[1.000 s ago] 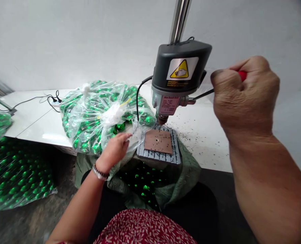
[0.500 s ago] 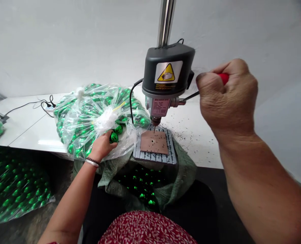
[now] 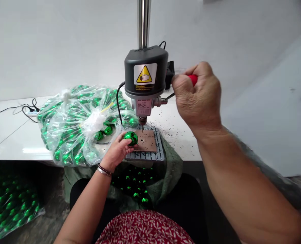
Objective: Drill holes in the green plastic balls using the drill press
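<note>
My left hand [image 3: 118,149] grips a shiny green ball [image 3: 131,138] between thumb and fingers, at the left edge of a brown board [image 3: 147,144] with a small hole. That board lies on the slotted base [image 3: 160,149] of a small drill press [image 3: 145,73], under its thin bit. Closed around the red knob [image 3: 193,80] of the press lever is my right hand [image 3: 200,96]. Left of the press lies a clear plastic bag [image 3: 66,125] full of the same green balls, its mouth open beside my left hand.
Dark shavings dot the white table [image 3: 186,145] right of the press. Below the base hangs a green cloth sack [image 3: 171,173] with green balls inside. Another bag of balls [image 3: 10,200] stands at lower left. A power strip [image 3: 33,113] and cords lie behind the big bag.
My left hand has moved right from the bag's mouth to the brown board, carrying a green ball. My right hand stays on the lever knob. The whole view has shifted.
</note>
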The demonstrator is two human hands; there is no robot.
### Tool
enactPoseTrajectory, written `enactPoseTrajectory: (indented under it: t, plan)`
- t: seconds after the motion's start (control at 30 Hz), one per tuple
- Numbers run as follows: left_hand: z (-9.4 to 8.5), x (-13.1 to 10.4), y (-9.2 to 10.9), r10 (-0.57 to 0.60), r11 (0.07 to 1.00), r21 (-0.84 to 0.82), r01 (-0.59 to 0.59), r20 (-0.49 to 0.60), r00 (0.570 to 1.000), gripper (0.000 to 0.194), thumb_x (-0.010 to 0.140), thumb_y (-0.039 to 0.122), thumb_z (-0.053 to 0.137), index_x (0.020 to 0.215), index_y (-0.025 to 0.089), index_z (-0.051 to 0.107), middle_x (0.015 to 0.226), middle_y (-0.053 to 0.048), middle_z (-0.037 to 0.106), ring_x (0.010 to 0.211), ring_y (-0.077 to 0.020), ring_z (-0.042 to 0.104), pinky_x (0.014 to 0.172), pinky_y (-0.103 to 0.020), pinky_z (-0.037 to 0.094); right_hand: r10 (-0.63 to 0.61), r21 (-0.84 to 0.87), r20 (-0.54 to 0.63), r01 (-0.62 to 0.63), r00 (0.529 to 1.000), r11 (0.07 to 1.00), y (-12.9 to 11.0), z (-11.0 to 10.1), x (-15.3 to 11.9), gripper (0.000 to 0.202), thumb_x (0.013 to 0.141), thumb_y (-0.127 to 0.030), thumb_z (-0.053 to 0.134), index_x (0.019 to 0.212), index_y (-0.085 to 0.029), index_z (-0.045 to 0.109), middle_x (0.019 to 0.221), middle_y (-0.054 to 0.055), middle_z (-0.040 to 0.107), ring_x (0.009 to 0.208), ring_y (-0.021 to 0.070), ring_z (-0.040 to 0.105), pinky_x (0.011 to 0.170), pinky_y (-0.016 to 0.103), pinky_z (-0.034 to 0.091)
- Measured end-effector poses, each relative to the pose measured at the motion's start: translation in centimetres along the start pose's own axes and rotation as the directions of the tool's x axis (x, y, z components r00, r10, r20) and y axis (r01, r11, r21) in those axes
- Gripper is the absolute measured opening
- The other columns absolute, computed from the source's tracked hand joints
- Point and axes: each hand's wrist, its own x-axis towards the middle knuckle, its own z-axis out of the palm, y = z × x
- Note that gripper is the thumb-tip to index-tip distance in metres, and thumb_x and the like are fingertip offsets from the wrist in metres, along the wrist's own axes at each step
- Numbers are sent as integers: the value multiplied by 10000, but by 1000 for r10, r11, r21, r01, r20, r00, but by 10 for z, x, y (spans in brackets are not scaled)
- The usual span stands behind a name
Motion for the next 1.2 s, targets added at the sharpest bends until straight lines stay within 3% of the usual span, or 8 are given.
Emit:
enactPoseTrajectory:
  t: [0.07, 0.13, 0.3, 0.5, 0.63, 0.83, 0.97, 1.2]
  plan:
    - [4, 12, -4, 112, 967, 241, -89, -82, 990, 504, 662, 279, 746, 1122, 214, 551, 1009, -25, 677, 912, -164, 653, 768, -264, 518, 54, 7, 8, -54, 998, 998, -5, -1, 0, 195, 834, -234, 566, 717, -160, 429, 556, -90, 352, 522, 1, 279, 553, 172, 300]
    - [7, 23, -7, 208, 883, 445, -147, -91, 974, 490, 670, 290, 741, 1126, 202, 584, 1064, -36, 687, 1002, -187, 636, 878, -298, 506, 114, 17, 24, -115, 993, 993, -9, -2, 0, 198, 828, -228, 582, 720, -161, 430, 554, -87, 336, 513, 4, 274, 538, 171, 295]
    - [10, 38, -13, 245, 719, 684, -123, -84, 966, 459, 743, 337, 694, 1188, 242, 631, 1185, -19, 693, 1126, -215, 619, 975, -330, 479, 165, 86, 88, -172, 982, 981, -14, -4, 0, 175, 848, -250, 552, 756, -170, 426, 587, -77, 325, 500, 5, 295, 499, 141, 277]
    - [13, 41, -16, 269, 623, 772, -127, -60, 961, 515, 745, 340, 709, 1238, 227, 615, 1098, -14, 725, 1002, -194, 659, 886, -296, 515, 141, 1, 82, -141, 987, 990, -14, -6, 2, 196, 853, -247, 554, 732, -171, 419, 627, -63, 365, 538, 17, 316, 571, 165, 328]
    - [20, 40, -13, 265, 546, 830, -116, -39, 964, 528, 726, 318, 730, 1233, 215, 621, 1035, -29, 732, 936, -207, 654, 841, -307, 512, 133, -21, 107, -132, 985, 991, -13, -8, 4, 211, 851, -259, 545, 715, -183, 401, 586, -67, 336, 503, 26, 261, 526, 174, 287]
    - [28, 37, -13, 306, 396, 903, -165, 39, 951, 568, 683, 305, 768, 1226, 221, 622, 1134, -65, 699, 1084, -268, 593, 952, -392, 458, 109, 7, 126, -110, 986, 994, -11, -9, 5, 224, 843, -270, 530, 697, -190, 380, 554, -68, 312, 478, 28, 241, 505, 168, 298]
    - [28, 36, -18, 322, 396, 898, -191, 59, 945, 551, 733, 346, 736, 1253, 217, 606, 1176, -87, 678, 1136, -274, 569, 1012, -431, 417, 106, 19, 116, -109, 988, 994, -12, -9, 4, 222, 841, -267, 537, 698, -188, 387, 575, -61, 330, 490, 26, 256, 503, 165, 313]
    - [34, 33, -25, 324, 393, 915, -91, -46, 945, 541, 781, 397, 686, 1289, 236, 589, 1118, -92, 671, 1147, -293, 551, 1034, -480, 374, 111, 36, 105, -115, 988, 993, -11, -9, 4, 193, 832, -277, 540, 715, -177, 424, 591, -61, 348, 500, 10, 256, 471, 141, 261]
